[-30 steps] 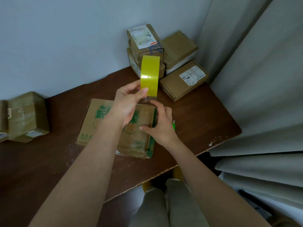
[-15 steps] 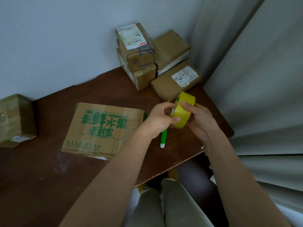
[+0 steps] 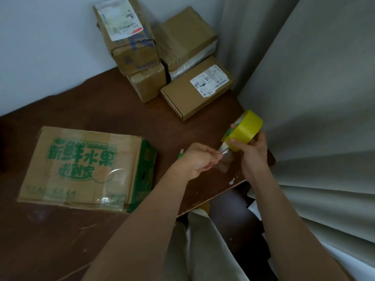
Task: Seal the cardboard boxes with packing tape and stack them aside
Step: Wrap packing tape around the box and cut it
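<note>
My right hand [image 3: 254, 154] grips a yellow roll of packing tape [image 3: 244, 129] above the table's right edge. My left hand [image 3: 197, 160] pinches the loose clear end of the tape [image 3: 224, 154], pulled a short way off the roll. To the left, a flat cardboard box with green print [image 3: 81, 167] lies on the dark wooden table [image 3: 121, 114], with clear tape across its top. A stack of sealed brown boxes [image 3: 138, 57] stands in the far corner, with a flat labelled box [image 3: 194, 92] in front of it.
A green and white pen-like object [image 3: 180, 154] lies on the table, mostly hidden behind my left hand. Grey curtains [image 3: 314, 98] hang close along the right side. The table's front edge [image 3: 203, 205] runs just below my hands, with my lap under it.
The tape roll went from above the printed box to the table's right edge. My left hand has taken the tape's end and drawn it away from the roll.
</note>
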Available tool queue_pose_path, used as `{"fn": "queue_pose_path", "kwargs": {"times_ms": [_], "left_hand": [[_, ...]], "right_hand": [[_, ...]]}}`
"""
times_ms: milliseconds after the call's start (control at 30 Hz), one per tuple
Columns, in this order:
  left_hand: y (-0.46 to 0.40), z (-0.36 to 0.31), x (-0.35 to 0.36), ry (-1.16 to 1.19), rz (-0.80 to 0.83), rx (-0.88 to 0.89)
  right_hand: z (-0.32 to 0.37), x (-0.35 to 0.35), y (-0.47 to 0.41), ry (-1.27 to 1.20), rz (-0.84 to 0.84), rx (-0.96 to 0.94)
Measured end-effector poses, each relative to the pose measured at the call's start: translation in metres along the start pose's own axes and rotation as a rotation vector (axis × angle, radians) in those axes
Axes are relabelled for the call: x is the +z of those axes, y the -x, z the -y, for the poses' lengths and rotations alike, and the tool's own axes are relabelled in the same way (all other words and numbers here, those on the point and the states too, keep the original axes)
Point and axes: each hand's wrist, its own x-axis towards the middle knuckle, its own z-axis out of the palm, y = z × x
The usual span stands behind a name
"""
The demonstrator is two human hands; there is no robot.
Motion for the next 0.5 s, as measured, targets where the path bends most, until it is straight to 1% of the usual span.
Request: {"fn": "queue_pose_path", "kwargs": {"times_ms": [67,133,200,300,400,500], "left_hand": [[-0.005,0.006,0.002,0.023,-0.001,-0.009],[-0.009,0.013,0.004,0.031,0.003,-0.018],[-0.014,0.017,0.007,0.037,-0.017,-0.026],[-0.020,0.016,0.013,0.042,-0.118,-0.011],[-0.022,0.017,0.014,0.014,-0.196,0.007],[-0.026,0.029,0.011,-0.105,-0.307,0.102]], "right_hand": [[0.002,-0.007,-0.011,-0.153,0.064,0.106],[0.007,-0.009,-0.018,-0.204,0.107,0.136],[0.010,-0.006,-0.020,-0.104,0.056,0.077],[0.000,0.002,-0.015,0.109,-0.044,-0.077],[-0.013,0.002,-0.012,0.218,-0.047,-0.194],[-0.028,0.003,-0.008,0.361,-0.034,-0.274]]}}
